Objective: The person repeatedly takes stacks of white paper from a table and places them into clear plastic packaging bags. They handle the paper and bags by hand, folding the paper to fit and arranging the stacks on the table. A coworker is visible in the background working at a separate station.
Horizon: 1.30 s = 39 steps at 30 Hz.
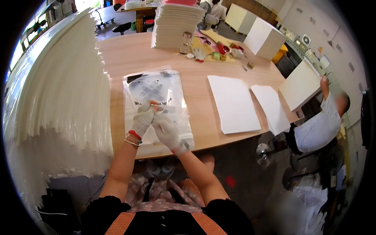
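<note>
A pile of clear plastic bags [176, 91], printed with two crossed pencils and dark lettering, lies flat before me. Over its lower half my two hands meet, both in white gloves; bare fingertips show on the left one. My left hand [143, 118], with a red band and bracelets at the wrist, is closed, its fingers bent together. Against it my right hand [166, 129] is closed too, fingers curled in toward the left fingertips. Whatever lies between the fingers is too small or hidden to name. Right of the bags rests a stack of white sheets [234, 103].
A second white stack [270, 107] lies farther right. Tall layers of plastic-wrapped white sheets [66, 90] rise along the left. At the back stand a high white pile [176, 25] and a clutter of tape and scraps [219, 49]. A person [319, 125] sits right, touching a white block [300, 84].
</note>
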{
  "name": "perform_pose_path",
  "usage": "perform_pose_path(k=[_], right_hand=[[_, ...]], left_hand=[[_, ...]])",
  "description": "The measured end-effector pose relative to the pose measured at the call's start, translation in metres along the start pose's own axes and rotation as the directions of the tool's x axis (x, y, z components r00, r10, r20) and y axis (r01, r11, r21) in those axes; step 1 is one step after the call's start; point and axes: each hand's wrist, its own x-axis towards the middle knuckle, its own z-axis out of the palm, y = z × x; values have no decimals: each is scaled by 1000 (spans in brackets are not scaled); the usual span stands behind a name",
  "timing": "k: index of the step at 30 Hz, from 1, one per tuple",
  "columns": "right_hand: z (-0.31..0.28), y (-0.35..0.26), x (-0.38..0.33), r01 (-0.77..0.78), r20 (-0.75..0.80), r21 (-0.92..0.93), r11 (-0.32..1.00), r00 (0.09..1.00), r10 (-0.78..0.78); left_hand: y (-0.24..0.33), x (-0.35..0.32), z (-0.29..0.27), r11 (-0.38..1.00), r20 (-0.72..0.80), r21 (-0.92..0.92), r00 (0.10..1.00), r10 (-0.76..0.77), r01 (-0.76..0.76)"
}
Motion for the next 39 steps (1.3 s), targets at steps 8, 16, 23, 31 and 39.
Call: perform_pose_path(k=[8,16,23,31,39], right_hand=[[37,61,-43,176,525,-545,819,834,170],[-191,77,-90,-240,-11,-738,630,939,345],[-305,132,-80,-598,-16,-621,506,656,755],[-275,117,-72,-643,-348,-692,328,695,629],[-213,-74,-146,-228,449,-360,905,808,382]], left_hand=[[63,-35,7,873,93,370,948,306,-318],[24,-76,-14,514,16,673,706,708,-531],[44,-120,-3,599,14,563,732,681,-569],[-29,-130,115,961,569,-33,796,-206,273],[-108,-127,113,721,593,-175,656,-467,671]])
